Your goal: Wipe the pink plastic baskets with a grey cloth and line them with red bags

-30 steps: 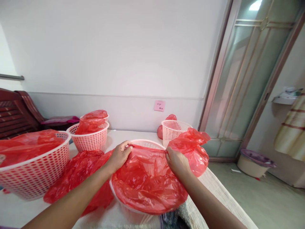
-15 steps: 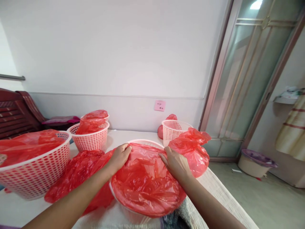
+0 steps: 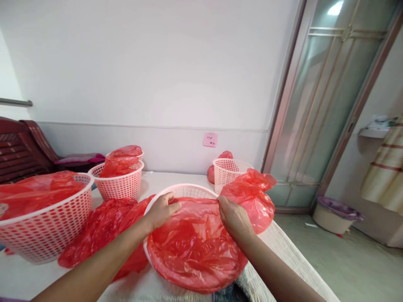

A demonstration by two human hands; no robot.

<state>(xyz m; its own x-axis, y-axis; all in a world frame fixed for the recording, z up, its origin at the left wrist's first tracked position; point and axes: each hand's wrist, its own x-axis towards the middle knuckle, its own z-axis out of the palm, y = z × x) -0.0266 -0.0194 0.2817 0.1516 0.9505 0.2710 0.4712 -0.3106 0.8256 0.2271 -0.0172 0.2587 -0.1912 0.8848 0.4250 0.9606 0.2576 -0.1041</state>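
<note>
A red plastic bag (image 3: pixel 195 243) lies spread inside a white plastic basket (image 3: pixel 185 189), its near edge draped over the basket's front rim. My left hand (image 3: pixel 162 209) is closed on the bag's far edge at the left. At the right, my right hand (image 3: pixel 233 214) pinches the same edge, which is stretched between the two hands. Behind them the basket's far rim shows uncovered. Another crumpled red plastic bag (image 3: pixel 107 230) lies on the table left of the basket. A puffed, gathered red bag (image 3: pixel 252 197) sits just beyond my right hand.
Two perforated baskets, a large one (image 3: pixel 63 222) and a smaller one (image 3: pixel 126 182), hold red bags at the left. Another basket (image 3: pixel 231 170) stands by the wall (image 3: pixel 170 84). A bucket (image 3: pixel 333 216) is on the floor at right. Dark cloth (image 3: pixel 231 291) lies under the basket's front.
Both hands have drawn the bag's far edge slightly toward me, baring more of the basket's far rim. The bag's front hangs a little lower.
</note>
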